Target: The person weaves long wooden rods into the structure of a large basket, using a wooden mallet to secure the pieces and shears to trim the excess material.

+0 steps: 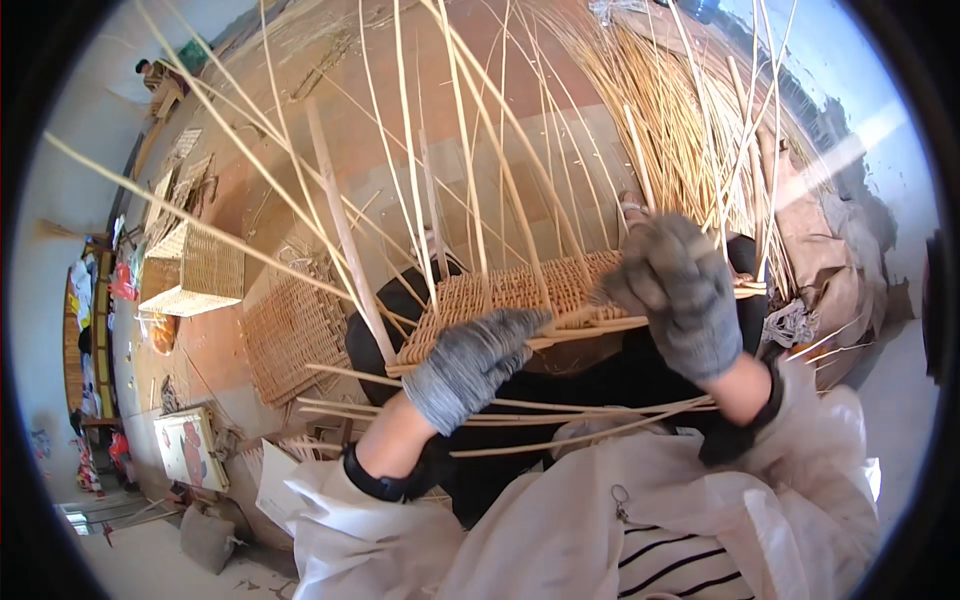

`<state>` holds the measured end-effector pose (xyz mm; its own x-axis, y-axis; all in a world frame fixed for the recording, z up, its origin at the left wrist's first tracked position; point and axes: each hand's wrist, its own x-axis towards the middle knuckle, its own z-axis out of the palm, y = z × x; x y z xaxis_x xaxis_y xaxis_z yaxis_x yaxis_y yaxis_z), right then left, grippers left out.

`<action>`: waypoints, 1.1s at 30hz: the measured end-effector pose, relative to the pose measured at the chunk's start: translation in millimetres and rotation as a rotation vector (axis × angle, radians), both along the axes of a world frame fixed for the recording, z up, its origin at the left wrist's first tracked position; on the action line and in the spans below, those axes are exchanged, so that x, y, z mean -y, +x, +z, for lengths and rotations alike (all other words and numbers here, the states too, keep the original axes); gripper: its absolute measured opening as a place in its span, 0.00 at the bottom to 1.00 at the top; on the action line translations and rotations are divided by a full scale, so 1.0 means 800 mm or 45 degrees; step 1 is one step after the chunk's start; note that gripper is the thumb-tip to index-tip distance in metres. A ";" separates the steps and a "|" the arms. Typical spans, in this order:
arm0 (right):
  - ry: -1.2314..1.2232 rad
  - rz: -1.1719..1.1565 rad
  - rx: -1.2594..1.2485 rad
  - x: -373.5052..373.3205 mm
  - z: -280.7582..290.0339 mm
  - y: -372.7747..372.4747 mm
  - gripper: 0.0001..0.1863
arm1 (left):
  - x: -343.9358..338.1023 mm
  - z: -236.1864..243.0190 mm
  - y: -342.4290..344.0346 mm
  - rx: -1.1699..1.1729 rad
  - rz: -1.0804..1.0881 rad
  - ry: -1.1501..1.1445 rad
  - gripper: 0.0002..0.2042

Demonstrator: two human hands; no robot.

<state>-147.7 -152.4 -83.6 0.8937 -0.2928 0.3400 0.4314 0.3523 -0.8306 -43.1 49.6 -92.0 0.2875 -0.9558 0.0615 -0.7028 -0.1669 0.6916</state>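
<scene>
A half-woven wicker basket base (510,287) lies across my lap, with pale upright rods (478,210) and thicker wooden corner stakes (345,225) rising from it. My left hand (475,365), in a grey knitted glove, grips the weave's near edge by its left part, fingers pointing right. At the right end of that edge, my right hand (685,295), gloved the same way, is raised slightly with its fingers curled in; what they hold is hidden. Between the two hands runs a bundled strip of wicker along the near edge (590,330).
Several loose rods (560,412) lie across my lap. A large heap of rods (650,110) spreads on the floor at far right. To the left are a woven panel (292,345), a wicker box (195,268) and a picture-fronted box (190,450). Another person (160,80) sits at far left.
</scene>
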 end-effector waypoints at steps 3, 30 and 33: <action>-0.410 0.487 -0.293 -0.035 0.098 0.077 0.17 | -0.007 -0.004 0.021 -0.256 0.047 -0.159 0.16; 0.376 0.382 0.410 0.008 0.029 0.093 0.21 | 0.081 -0.078 -0.076 0.516 1.028 -0.456 0.29; 0.144 0.377 0.482 0.019 0.015 0.068 0.24 | 0.066 -0.089 -0.086 0.482 0.840 -0.435 0.32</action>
<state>-93.6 -167.5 -71.6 0.7640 -0.0990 0.6376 0.5633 0.5844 -0.5842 -112.0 -3.0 -163.0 0.6836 -0.5094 0.5226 -0.7293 -0.4498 0.5155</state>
